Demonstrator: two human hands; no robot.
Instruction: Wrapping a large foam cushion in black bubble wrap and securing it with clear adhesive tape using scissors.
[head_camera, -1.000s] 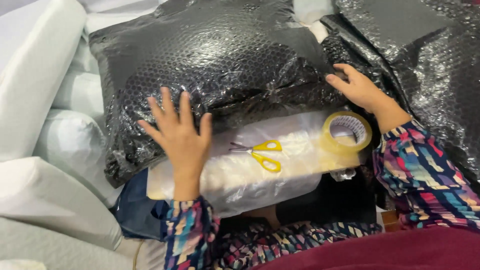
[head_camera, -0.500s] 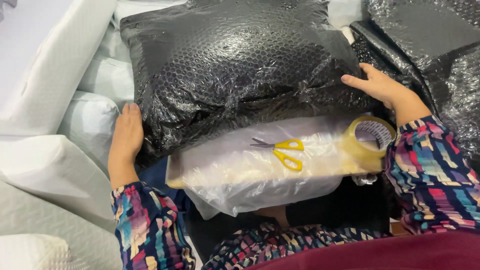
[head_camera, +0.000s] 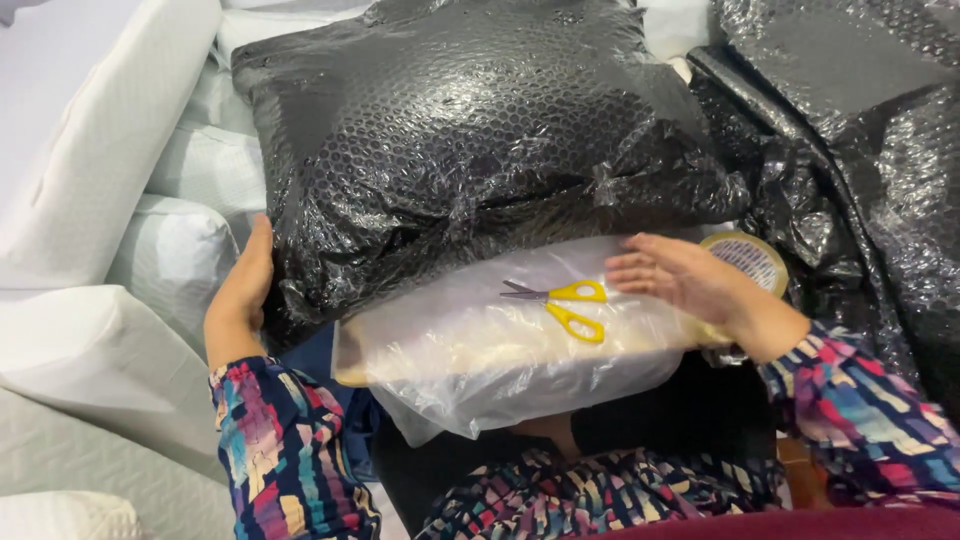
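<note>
Bracing black bubble-wrapped cushion (head_camera: 470, 150), propped atop clear-bagged flat bundle (head_camera: 500, 345) on lap. Likely light, soft, slippery film; best gripped at side edges. Left hand (head_camera: 240, 300) flat against left edge, fingers extended, not clenched. Right hand (head_camera: 680, 275) hovering open beside yellow scissors (head_camera: 565, 305), holding nothing, forearm angled inward.

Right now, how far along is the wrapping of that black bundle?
The bundle is already covered all over in black bubble wrap. In hand: the left hand presses its left edge, and the right hand hovers open by the scissors on a clear bag, the tape roll just behind. No tape shows on the wrap, so sealing looks left to do.
</note>
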